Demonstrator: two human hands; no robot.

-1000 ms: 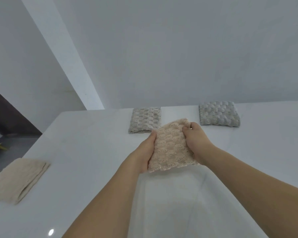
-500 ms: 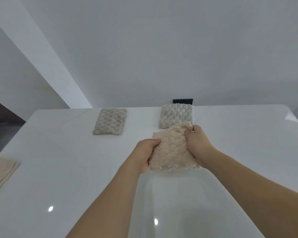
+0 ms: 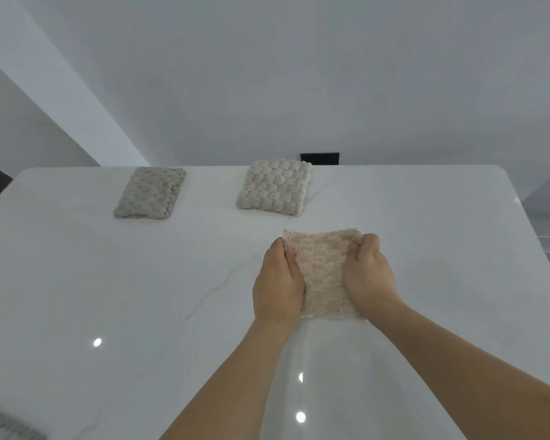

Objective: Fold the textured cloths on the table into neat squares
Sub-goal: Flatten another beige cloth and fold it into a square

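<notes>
A folded pink textured cloth (image 3: 323, 274) sits between my hands over the white table (image 3: 108, 281). My left hand (image 3: 278, 281) grips its left edge and my right hand (image 3: 367, 277) grips its right edge, fingers curled over the far corners. Whether the cloth rests on the table or hangs just above it is unclear. Two folded cloths lie near the far edge: a grey-beige one (image 3: 151, 192) at the left and a cream one (image 3: 275, 187) directly beyond my hands.
A grey textured cloth (image 3: 4, 425) shows at the bottom left corner, partly cut off. A dark rectangle (image 3: 319, 157) sits on the wall behind the table. The table's right edge (image 3: 527, 236) runs close to my right hand.
The view has swung to the right, so the far cloths shifted left and the beige cloth at the left edge left the frame. My hands carried the pink cloth to the right.
</notes>
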